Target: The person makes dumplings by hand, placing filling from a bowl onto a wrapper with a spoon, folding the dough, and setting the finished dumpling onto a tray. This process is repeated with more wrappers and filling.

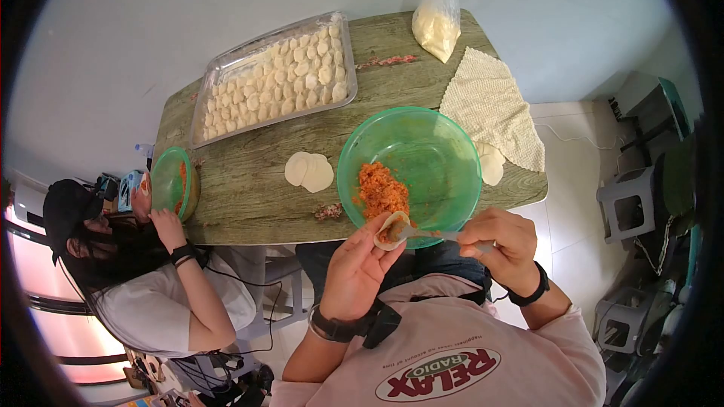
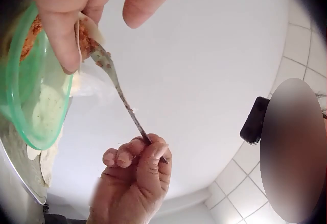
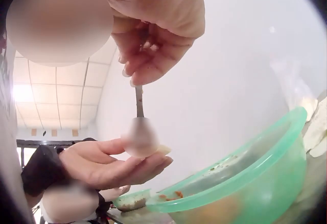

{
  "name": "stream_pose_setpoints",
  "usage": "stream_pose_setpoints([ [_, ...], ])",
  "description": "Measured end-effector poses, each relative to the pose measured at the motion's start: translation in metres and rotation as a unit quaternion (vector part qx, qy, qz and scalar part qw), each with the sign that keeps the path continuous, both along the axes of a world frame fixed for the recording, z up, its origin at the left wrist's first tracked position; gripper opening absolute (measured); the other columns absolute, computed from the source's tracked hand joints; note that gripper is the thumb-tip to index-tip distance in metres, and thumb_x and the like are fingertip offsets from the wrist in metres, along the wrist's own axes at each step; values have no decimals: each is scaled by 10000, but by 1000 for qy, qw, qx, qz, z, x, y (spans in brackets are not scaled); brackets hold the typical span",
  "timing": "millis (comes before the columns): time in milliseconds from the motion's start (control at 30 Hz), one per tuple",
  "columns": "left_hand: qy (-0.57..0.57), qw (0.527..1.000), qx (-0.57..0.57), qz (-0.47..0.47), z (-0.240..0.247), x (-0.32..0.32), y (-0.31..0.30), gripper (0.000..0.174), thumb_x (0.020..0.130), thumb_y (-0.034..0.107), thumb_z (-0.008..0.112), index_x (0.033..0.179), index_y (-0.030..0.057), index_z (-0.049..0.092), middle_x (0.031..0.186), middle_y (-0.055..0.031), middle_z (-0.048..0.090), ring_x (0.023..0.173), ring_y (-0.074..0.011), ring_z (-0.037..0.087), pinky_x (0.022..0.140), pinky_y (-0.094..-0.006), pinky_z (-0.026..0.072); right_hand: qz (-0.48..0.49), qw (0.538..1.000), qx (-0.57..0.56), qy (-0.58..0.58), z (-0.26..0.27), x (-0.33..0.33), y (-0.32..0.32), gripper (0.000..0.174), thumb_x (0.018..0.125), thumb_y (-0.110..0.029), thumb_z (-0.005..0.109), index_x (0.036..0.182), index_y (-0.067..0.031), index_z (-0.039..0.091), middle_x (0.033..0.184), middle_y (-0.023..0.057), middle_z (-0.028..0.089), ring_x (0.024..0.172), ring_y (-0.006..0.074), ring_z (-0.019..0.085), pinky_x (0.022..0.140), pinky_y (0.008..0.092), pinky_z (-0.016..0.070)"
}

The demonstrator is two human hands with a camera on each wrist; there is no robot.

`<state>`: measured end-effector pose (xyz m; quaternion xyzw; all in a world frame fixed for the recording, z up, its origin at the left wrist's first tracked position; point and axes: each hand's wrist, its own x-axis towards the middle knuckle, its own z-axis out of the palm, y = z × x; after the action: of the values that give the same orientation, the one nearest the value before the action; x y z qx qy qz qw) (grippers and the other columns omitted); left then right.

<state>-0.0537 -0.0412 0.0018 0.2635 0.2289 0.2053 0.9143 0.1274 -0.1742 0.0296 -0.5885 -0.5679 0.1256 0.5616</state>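
My left hand [image 1: 354,271] holds a round dumpling wrapper [image 1: 382,242] cupped on its fingers, near the front rim of the green bowl [image 1: 462,203]. Orange-red filling [image 2: 85,42] lies in the wrapper. From the right, my right hand [image 1: 504,245] grips the handle of a metal spoon [image 2: 118,88], whose smeared tip sits at the filling in the wrapper. More orange minced filling [image 1: 382,190] is heaped at the left side inside the bowl. In the right wrist view a blur covers most of the wrapper and the spoon's tip.
Left of the bowl lie several flat wrappers [image 1: 309,171], with more wrappers [image 1: 492,164] at its right. A metal tray [image 1: 345,90] of dumplings stands behind. A cloth [image 1: 494,101] and a bag of flour-like powder [image 1: 437,30] lie right. Another person [image 1: 166,294] sits left with a green bowl [image 1: 193,194].
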Motion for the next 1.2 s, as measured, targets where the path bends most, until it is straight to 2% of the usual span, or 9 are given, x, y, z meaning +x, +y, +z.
stream_pose_setpoints([
  [233, 5, 1000, 17, -2, 1, 0, -1, 423, 979, 162, 379, 1343, -51, 345, 1333, -139, 454, 1232, -207, 453, 1041, -365, 364, 20, 1000, 10, -10, -2, -1, -1, 124, 757, -87, 709, 843, -31, 639, 736, 77, 624, 621, 192, 610, 536, 264, 454],
  [533, 5, 1000, 24, 6, 0, -1, -2, 431, 976, 167, 390, 1337, -63, 342, 1336, -141, 447, 1237, -212, 446, 1052, -370, 358, -23, 1000, 12, -13, 0, -3, -2, 145, 741, -90, 720, 847, -29, 642, 734, 78, 621, 610, 198, 601, 533, 264, 446],
  [600, 15, 999, 41, 0, 1, -1, -2, 489, 974, 206, 393, 1357, -81, 291, 1369, -171, 404, 1273, -247, 403, 1083, -400, 313, -19, 1000, 18, -3, -2, -3, -3, 152, 734, -84, 724, 846, -26, 640, 739, 80, 622, 611, 198, 600, 535, 260, 445],
  [733, 12, 999, 40, -2, -2, -1, -3, 490, 973, 203, 395, 1357, -83, 289, 1371, -171, 402, 1273, -248, 403, 1085, -401, 310, -23, 1000, 10, -7, -2, -3, -3, 153, 733, -85, 726, 847, -28, 640, 745, 83, 623, 607, 195, 597, 535, 258, 445],
  [800, 2, 1000, 21, 3, -2, -1, -3, 445, 976, 175, 398, 1337, -75, 327, 1341, -145, 437, 1232, -216, 450, 1057, -373, 351, -32, 999, 15, 6, -3, -3, -2, 151, 740, -87, 724, 849, -29, 638, 742, 84, 620, 603, 189, 597, 537, 259, 446],
  [933, 4, 1000, 13, 14, -1, 0, -3, 445, 965, 148, 410, 1341, -74, 326, 1343, -137, 436, 1229, -214, 452, 1055, -368, 350, -35, 999, 0, 18, -1, -5, -3, 144, 754, -92, 717, 853, -27, 635, 729, 85, 613, 601, 182, 597, 542, 253, 448],
  [1100, 29, 995, 92, 25, -2, -2, -3, 531, 870, -24, 515, 1366, -40, 325, 1340, -117, 447, 1225, -205, 457, 1042, -341, 367, -107, 988, 5, 114, -11, -6, -3, 141, 760, -78, 706, 867, -20, 636, 724, 93, 608, 605, 186, 598, 536, 256, 440],
  [1133, 29, 995, 92, 25, -2, -3, -3, 531, 870, -24, 515, 1366, -40, 325, 1340, -117, 447, 1225, -205, 457, 1042, -341, 367, -107, 988, 5, 113, -14, -5, -1, 141, 760, -78, 706, 867, -20, 636, 724, 93, 608, 605, 186, 598, 536, 256, 440],
  [1200, 48, 995, 86, 34, -3, -4, -4, 553, 855, -56, 533, 1368, -29, 330, 1334, -114, 454, 1218, -198, 464, 1027, -326, 385, -107, 992, -55, 26, -23, -3, 4, 150, 741, -60, 707, 871, -27, 639, 731, 92, 606, 599, 208, 584, 531, 282, 439],
])
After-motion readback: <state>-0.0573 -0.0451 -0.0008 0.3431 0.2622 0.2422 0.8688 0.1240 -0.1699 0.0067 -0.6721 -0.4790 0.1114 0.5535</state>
